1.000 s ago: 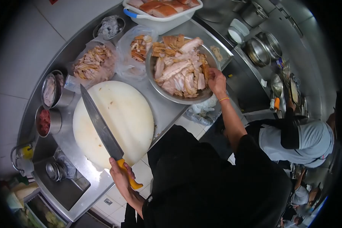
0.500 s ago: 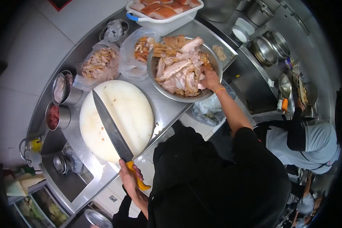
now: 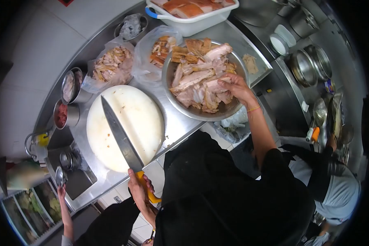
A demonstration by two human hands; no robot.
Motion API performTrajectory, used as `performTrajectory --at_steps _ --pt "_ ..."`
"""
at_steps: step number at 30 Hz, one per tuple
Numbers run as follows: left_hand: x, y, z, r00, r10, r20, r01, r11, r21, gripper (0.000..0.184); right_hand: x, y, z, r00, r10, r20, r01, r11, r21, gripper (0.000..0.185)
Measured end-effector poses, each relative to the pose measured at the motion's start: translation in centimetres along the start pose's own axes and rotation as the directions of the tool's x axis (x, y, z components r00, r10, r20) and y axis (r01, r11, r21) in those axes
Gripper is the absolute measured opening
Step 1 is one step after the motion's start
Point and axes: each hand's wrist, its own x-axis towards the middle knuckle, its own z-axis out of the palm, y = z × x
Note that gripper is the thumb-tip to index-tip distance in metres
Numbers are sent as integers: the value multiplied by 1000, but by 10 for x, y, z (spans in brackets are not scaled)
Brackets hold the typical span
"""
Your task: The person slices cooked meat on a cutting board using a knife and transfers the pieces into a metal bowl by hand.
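Observation:
My left hand is closed round the yellow handle of a large knife. Its broad blade lies across a round white chopping board. Over a steel bowl heaped with cooked meat strips, my right hand has its fingers pinched on a strip of cooked meat. Part of that strip is lost among the others. Behind the board are a plastic bag of sliced meat and a second bag with browned pieces.
A white tub of browned meat slabs stands at the back. Small steel pots line the left side beside a sink. Another person's hand holds a metal bowl at lower left. A co-worker in grey is at right.
My right hand has lifted from deep in the bowl's right side and now pinches a strip. The knife stays on the board. Another person's arm has come in at lower left.

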Motion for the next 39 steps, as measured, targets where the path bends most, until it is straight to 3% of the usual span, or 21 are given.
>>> performTrajectory --at_steps 3,5,9,11,14,17,18,21,25,28,31,34,35,37,39 --pt "-4 -2 6 1000 10 -6 -10 1000 29 74 7 -15 35 976 -89 199 72 993 90 23" --pt "-7 -4 7 1000 -7 25 6 999 45 74 14 -24 70 910 -180 372 144 982 123 23" --pt "-22 -8 9 999 -17 -46 22 995 97 75 25 -12 173 760 -331 560 222 941 255 26" --pt "-25 -17 5 998 4 -58 1 996 93 77 19 -21 212 713 -301 633 262 952 158 25" --pt "-34 -26 -3 993 -23 -115 32 996 81 79 7 -37 253 727 -333 601 404 914 18 19" --pt "-40 -36 -10 982 -32 -189 45 997 65 80 6 -33 273 593 -546 592 724 683 -95 22" --pt "-42 -39 -12 977 -36 -212 50 997 63 81 10 -26 272 508 -527 681 748 663 -45 30" --pt "-48 -44 -22 971 -52 -232 72 994 77 80 6 -12 262 455 -668 589 848 528 -56 39" --pt "-46 -54 -29 975 -56 -214 73 995 74 78 -3 -19 258 623 -561 545 765 585 -271 42" --pt "-39 -59 -31 982 -35 -184 49 996 77 76 -5 -10 279 635 -521 571 768 504 -394 45" --pt "-37 -56 -30 984 -34 -172 48 996 75 74 -7 -12 292 651 -398 646 730 560 -391 46" --pt "-34 -61 -32 987 -26 -161 37 997 67 76 -3 -4 299 413 -455 789 862 475 -177 41" --pt "-33 -63 -33 987 -20 -157 31 997 65 77 -3 0 300 399 -521 754 857 504 -105 39" --pt "-34 -62 -33 988 -17 -150 28 997 74 76 -10 1 302 379 -641 668 837 546 49 35" --pt "-37 -61 -33 988 -25 -153 40 995 93 74 -13 -1 299 494 -626 603 829 548 -110 29"
